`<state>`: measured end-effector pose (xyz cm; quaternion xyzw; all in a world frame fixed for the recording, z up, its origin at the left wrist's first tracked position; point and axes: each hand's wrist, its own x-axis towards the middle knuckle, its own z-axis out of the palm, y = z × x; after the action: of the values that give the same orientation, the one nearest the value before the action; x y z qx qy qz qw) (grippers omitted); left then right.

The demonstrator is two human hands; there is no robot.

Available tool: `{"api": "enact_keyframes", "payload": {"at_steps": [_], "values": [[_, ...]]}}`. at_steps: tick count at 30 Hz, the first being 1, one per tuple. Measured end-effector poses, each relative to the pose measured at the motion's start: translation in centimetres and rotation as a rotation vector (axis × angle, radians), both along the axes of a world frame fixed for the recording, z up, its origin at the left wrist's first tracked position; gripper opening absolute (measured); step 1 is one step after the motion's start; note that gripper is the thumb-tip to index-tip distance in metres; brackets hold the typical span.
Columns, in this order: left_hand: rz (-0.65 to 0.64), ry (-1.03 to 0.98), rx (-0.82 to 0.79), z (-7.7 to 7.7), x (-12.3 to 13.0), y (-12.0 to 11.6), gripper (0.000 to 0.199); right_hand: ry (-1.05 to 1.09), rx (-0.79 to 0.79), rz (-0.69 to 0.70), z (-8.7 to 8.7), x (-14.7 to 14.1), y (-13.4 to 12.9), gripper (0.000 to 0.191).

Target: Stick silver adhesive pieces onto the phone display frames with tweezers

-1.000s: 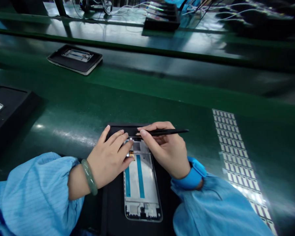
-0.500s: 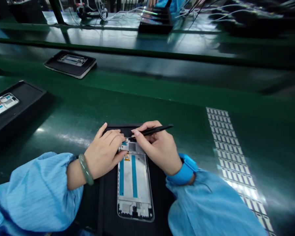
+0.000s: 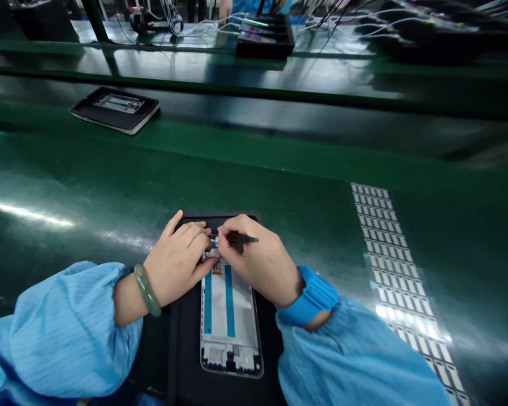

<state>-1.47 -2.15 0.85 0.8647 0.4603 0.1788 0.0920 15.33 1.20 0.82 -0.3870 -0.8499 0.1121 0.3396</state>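
Lower centre: the phone frame (image 3: 242, 310), long axis near-vertical, its top end between your half-open, seemingly empty left hand (image 3: 175, 262) and right hand (image 3: 262, 259), pinching a black tool (image 3: 248, 238).

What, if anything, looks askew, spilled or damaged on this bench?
Nothing looks spilled or damaged. Mildly odd: the far tray sits slanted relative to the near tray. The left hand and right hand hide part of the phone frame.

Loose light-blue sleeves (image 3: 74, 332), fine-striped; green bangle (image 3: 147, 290), left wrist; bright-blue band (image 3: 311, 296), right wrist.
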Motion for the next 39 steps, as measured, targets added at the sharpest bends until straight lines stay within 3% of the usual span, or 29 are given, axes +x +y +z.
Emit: {"api": "enact_keyframes", "payload": {"at_steps": [3,7,9,23,28,34,39], "values": [[0.006,-0.016,-0.001,-0.1,0.0,0.0,0.005,0.051,-0.057,-0.009,0.0,0.2,0.1,0.011],[0.007,-0.063,-0.004,-0.2,0.1,0.0,0.007,0.341,-0.334,-0.126,-0.4,1.0,0.6,0.009],[0.007,-0.074,-0.005,-0.2,0.0,0.0,0.008,0.382,-0.400,-0.132,-0.5,1.2,0.7,0.012],[-0.011,-0.087,-0.027,-0.2,-0.1,0.0,0.006,0.287,-0.296,-0.040,-0.4,0.8,0.3,0.008],[-0.027,-0.101,-0.038,-0.3,-0.2,0.1,0.005,0.405,-0.329,-0.109,-0.7,1.0,0.4,0.010],[-0.024,-0.094,-0.032,-0.3,-0.2,0.1,0.006,0.304,-0.226,-0.089,-0.6,0.9,0.4,0.007],[-0.030,-0.096,-0.041,-0.4,-0.2,0.2,0.006,0.382,-0.301,-0.104,-0.5,1.0,0.4,0.008]]}}
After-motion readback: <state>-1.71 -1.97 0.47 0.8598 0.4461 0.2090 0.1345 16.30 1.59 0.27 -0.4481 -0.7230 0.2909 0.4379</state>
